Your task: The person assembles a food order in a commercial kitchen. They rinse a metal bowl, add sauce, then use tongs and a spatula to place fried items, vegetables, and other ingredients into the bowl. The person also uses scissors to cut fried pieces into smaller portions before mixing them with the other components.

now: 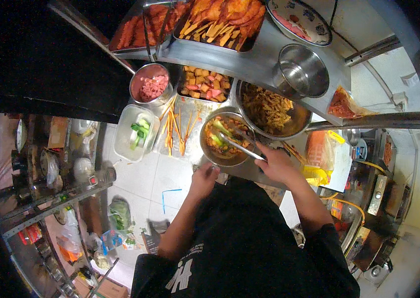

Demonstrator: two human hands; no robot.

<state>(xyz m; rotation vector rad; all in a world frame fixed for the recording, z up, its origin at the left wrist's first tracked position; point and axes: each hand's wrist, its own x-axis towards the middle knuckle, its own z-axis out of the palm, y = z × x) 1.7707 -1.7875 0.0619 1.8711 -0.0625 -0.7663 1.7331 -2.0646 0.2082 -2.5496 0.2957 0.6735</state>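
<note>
A round metal bowl [212, 158] stands at the counter's near edge, in front of me. It holds food in brownish sauce with some green vegetable [217, 126]. My right hand [273, 164] is closed around the handle end of silver metal tongs [241, 148], whose tips reach into the food. At the bowl's near-left rim is my left hand [206, 179], its fingers closed on the edge. Just behind to the right sits a wide metal basin [296, 130] of brown, curly food pieces. Loose wooden skewers [182, 130] lie left of the bowl.
A clear plastic tub [121, 146] with greens, a steel pot [138, 94] of pink pieces and a tray of cubed food [205, 85] surround the work area. A raised shelf [210, 56] carries skewer trays and an empty steel pot [303, 74]. Shelving [46, 211] stands left.
</note>
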